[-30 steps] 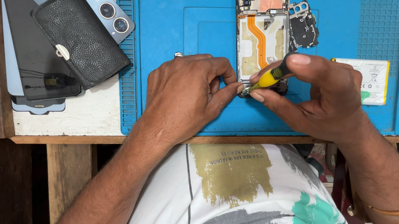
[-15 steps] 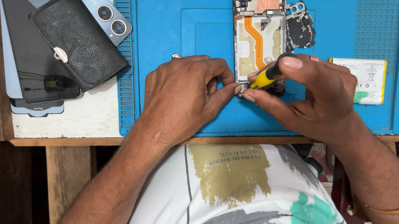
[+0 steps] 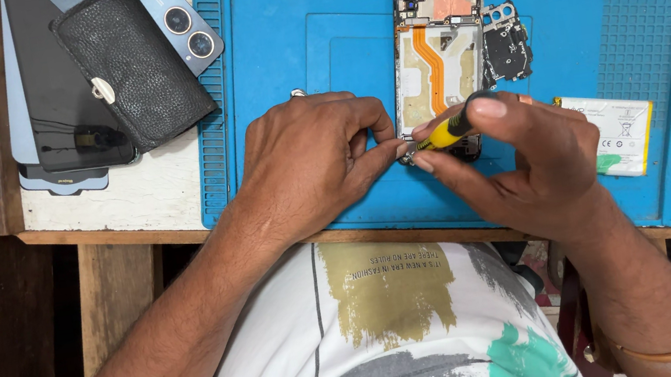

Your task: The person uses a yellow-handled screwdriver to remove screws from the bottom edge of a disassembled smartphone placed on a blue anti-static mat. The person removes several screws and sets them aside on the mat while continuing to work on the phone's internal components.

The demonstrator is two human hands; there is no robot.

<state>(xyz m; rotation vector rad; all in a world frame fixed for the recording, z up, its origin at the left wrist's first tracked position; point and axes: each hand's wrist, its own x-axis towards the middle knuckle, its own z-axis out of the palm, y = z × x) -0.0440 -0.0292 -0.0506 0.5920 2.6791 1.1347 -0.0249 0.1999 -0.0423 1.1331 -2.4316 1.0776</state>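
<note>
Blue repair mat (image 3: 286, 36) carries the opened phone (image 3: 438, 58) near its middle, the white battery with a yellow end (image 3: 611, 131) toward its right edge, right hand (image 3: 526, 160) pinched shut on a yellow-handled screwdriver (image 3: 447, 132) at the phone's lower end, left hand (image 3: 314, 161) fingertips pressed together beside the tip.
</note>
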